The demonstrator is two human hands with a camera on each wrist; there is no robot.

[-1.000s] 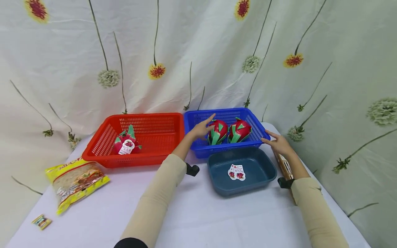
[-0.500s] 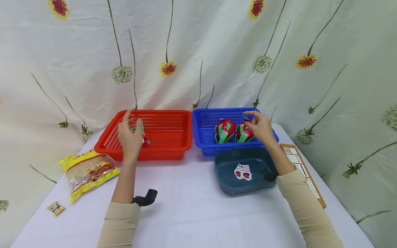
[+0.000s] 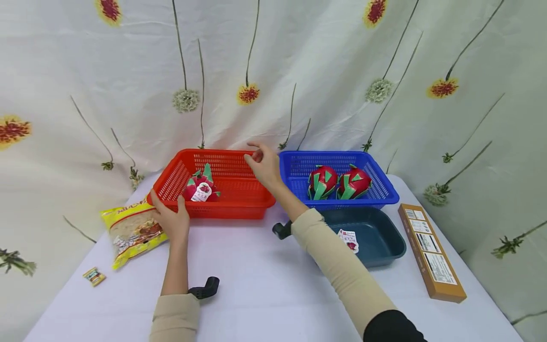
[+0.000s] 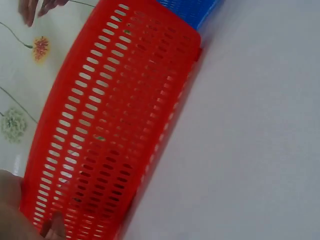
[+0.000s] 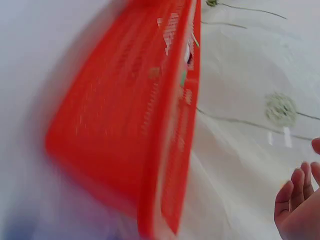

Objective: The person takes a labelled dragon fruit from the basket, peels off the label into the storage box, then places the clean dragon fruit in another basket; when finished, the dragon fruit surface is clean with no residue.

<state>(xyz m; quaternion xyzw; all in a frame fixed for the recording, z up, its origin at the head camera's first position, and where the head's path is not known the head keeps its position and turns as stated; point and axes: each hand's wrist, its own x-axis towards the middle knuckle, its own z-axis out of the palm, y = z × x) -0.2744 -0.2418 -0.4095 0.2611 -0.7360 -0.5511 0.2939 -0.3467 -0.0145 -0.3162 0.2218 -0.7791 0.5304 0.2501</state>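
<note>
The person's left hand [image 3: 173,221] is at the front left corner of a red, perforated plastic basket [image 3: 231,212], fingers and thumb spread apart and touching it; whether they bear its weight I cannot tell. The right hand [image 3: 267,166] hangs above the basket's right end, bent thumb and index finger apart; in the right wrist view its fingers are clear of the rim.

Inside the basket, at its left end close to the left hand, sits a red, pointed fruit shape with green leaves [image 3: 206,178], a white paper label [image 3: 202,192] at its front. A yellow-edged plastic bag of noodles [image 3: 136,232] lies by the basket's front left corner, with a small shiny packet [image 3: 94,276] farther forward.

Just right of the basket stands a blue, perforated plastic basket [image 3: 382,192] with two round, red-and-green fruit shapes [image 3: 323,183]. To its front right is a dark teal rectangular tray [image 3: 380,244] with white printed stickers [image 3: 349,240]; beyond, a long brown cardboard box [image 3: 431,251].
</note>
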